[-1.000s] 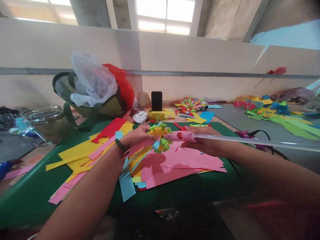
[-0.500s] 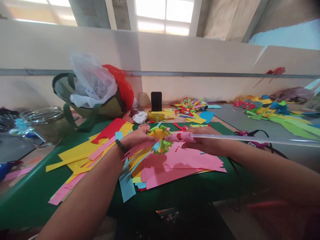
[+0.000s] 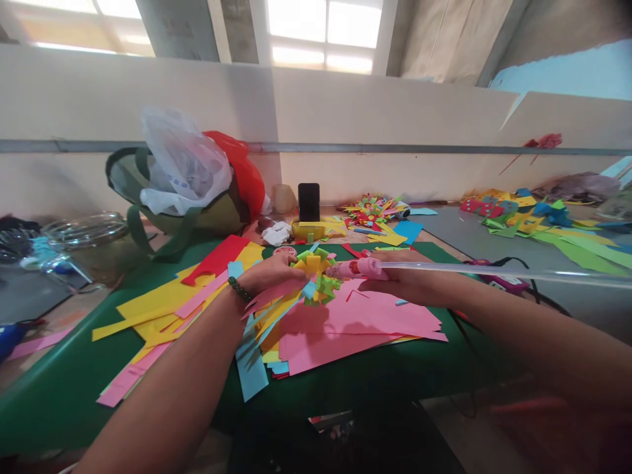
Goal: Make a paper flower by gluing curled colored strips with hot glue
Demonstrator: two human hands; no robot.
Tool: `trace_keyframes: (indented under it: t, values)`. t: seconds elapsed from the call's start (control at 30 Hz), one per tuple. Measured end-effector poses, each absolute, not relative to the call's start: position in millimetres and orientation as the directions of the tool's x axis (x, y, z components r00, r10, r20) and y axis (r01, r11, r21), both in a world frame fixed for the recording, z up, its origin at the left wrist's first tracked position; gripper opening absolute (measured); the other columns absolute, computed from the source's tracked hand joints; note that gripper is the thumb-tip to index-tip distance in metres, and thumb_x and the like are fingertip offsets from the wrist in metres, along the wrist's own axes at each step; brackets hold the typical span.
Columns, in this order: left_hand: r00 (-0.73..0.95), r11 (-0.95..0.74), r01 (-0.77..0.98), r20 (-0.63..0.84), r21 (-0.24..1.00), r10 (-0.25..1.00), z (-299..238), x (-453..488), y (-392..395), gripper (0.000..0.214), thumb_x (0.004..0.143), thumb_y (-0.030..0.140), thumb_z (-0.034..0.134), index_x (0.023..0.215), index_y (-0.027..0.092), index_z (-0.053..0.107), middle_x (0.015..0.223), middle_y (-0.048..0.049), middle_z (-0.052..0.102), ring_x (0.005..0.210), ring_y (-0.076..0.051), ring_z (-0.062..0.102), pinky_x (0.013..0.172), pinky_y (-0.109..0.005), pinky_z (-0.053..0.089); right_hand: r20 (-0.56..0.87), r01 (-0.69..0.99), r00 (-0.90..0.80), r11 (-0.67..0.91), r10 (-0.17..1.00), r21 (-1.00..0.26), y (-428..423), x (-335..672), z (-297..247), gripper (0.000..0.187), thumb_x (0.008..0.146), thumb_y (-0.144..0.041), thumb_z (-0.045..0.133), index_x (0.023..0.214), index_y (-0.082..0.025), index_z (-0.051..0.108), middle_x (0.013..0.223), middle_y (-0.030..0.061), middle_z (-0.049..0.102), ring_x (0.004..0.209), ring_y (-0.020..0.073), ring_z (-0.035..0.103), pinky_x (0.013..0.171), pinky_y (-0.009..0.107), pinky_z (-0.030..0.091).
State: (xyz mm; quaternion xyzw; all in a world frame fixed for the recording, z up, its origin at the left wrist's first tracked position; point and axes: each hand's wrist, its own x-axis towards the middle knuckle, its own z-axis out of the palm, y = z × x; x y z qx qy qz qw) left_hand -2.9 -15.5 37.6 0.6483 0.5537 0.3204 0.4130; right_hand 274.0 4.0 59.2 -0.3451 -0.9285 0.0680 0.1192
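Over the green mat, my left hand (image 3: 270, 272) pinches the fringed paper strips trailing from a paper flower (image 3: 313, 264) of yellow, green and blue petals. A pink paper roll (image 3: 369, 268) sits against the flower's right side, on the end of a long clear rod (image 3: 449, 267). Behind this roll, my right hand (image 3: 407, 282) is closed around the rod; some of its fingers are hidden. Beneath both hands lie pink paper sheets (image 3: 340, 345), with a blue strip (image 3: 251, 368) hanging beside them.
Yellow and red paper (image 3: 217, 260) is spread on the green mat (image 3: 64, 401) to the left. Farther back stand a phone (image 3: 309, 201) and a green bag (image 3: 197, 220). A bunch of paper fringe (image 3: 375, 209) lies behind the flower; a purple device with cables (image 3: 498, 280) is at right.
The whole view has shifted slightly downward in the picture. Both hands keep their hold, and the flower and rod stay in nearly the same place.
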Motion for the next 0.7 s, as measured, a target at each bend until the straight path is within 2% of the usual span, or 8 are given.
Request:
trace_keyframes:
  t: [0.1,0.27,0.33,0.43,0.5,0.57,0.7]
  values:
    - [0.180,-0.018,0.439,-0.068,0.898,0.981,38.5,-2.4,-17.4,0.020,0.056,0.034,0.074,0.064,0.020,0.063,0.060,0.0003,0.063,0.058,-0.020,0.059,0.052,-0.029,0.042,0.199,0.604,-0.741,0.766,0.642,-0.221,2.9,275.5,61.6,0.035,0.092,-0.054,0.053,0.112,-0.032,0.072,0.097,0.0051,0.074,0.093,0.0267,0.068,0.077,0.034,0.054]
    - [0.224,-0.021,0.471,-0.096,0.882,0.970,39.4,-3.0,-16.0,0.022,0.057,0.036,0.075,0.068,0.020,0.065,0.067,0.0002,0.066,0.066,-0.020,0.061,0.058,-0.029,0.045,0.411,0.455,-0.713,0.821,0.568,-0.346,-1.9,279.5,70.6,0.039,0.094,-0.051,0.052,0.121,-0.029,0.069,0.112,0.0043,0.073,0.109,0.0245,0.066,0.090,0.035,0.055]
    - [0.240,-0.014,0.498,-0.123,0.867,0.963,39.9,-4.8,-15.0,0.022,0.055,0.034,0.076,0.069,0.020,0.066,0.067,0.0003,0.066,0.069,-0.021,0.062,0.059,-0.029,0.045,0.501,0.446,-0.624,0.799,0.600,-0.403,2.8,283.8,70.0,0.040,0.092,-0.054,0.055,0.116,-0.027,0.071,0.104,0.0042,0.074,0.103,0.0240,0.067,0.085,0.035,0.057]
    - [0.163,0.018,0.476,-0.109,0.879,0.981,43.4,-8.8,-16.2,0.022,0.054,0.032,0.078,0.067,0.019,0.066,0.063,0.0014,0.064,0.063,-0.019,0.060,0.055,-0.027,0.043,0.618,0.542,-0.355,0.693,0.701,-0.475,23.4,297.1,65.3,0.040,0.086,-0.060,0.059,0.091,-0.023,0.074,0.074,0.0029,0.071,0.072,0.0210,0.067,0.060,0.033,0.055]
    - [0.064,0.034,0.367,-0.062,0.930,0.996,47.6,-10.4,-18.5,0.023,0.054,0.032,0.079,0.068,0.018,0.066,0.061,0.0014,0.063,0.058,-0.017,0.058,0.051,-0.026,0.042,0.658,0.626,-0.173,0.598,0.733,-0.501,44.5,311.8,63.4,0.044,0.085,-0.062,0.059,0.074,-0.021,0.070,0.058,0.0008,0.061,0.057,0.0177,0.060,0.049,0.030,0.047]
    - [-0.032,0.016,0.180,-0.011,0.984,0.999,52.4,-9.9,-20.3,0.022,0.055,0.029,0.079,0.069,0.017,0.066,0.059,0.0009,0.063,0.053,-0.016,0.058,0.047,-0.024,0.041,0.654,0.736,-0.052,0.471,0.755,-0.485,67.8,330.7,62.9,0.046,0.084,-0.062,0.060,0.063,-0.021,0.063,0.051,-0.0002,0.054,0.052,0.0163,0.056,0.047,0.028,0.041]
    - [-0.221,-0.058,-0.231,0.005,0.971,0.975,58.4,-4.8,-18.6,0.015,0.056,0.013,0.071,0.070,0.016,0.068,0.059,0.0007,0.065,0.051,-0.014,0.059,0.046,-0.022,0.048,0.472,0.930,0.054,0.128,0.880,-0.344,109.3,372.9,54.9,0.046,0.088,-0.052,0.057,0.056,-0.019,0.058,0.045,0.0022,0.054,0.052,0.0166,0.057,0.051,0.027,0.041]
